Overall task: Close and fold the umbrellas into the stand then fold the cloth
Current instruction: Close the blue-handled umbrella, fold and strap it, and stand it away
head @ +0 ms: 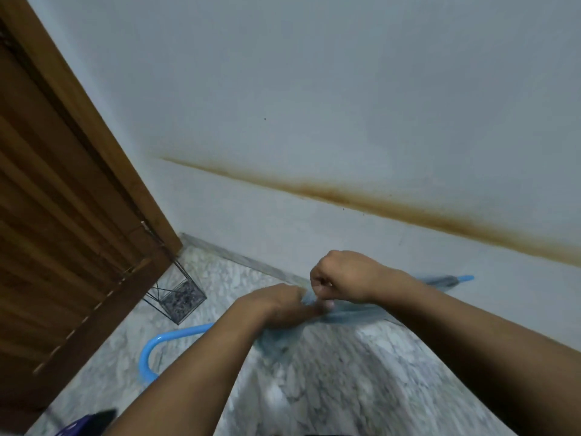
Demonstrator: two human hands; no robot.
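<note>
Umbrella (349, 313), blue and closed, lies across under both hands, left (276, 305) and right (342, 276) pinching its canopy.

A wooden door (63, 215) meets a stained wall (345, 121) above speckled floor (330, 372).

A: Was any lettering, label, brand or number legible in this view?

B: None was. The wall (314, 89), the wooden door (47, 215) and the mottled floor (330, 372) bore no readable marks, and the blue umbrella (345, 314) showed no print that could be made out.
</note>
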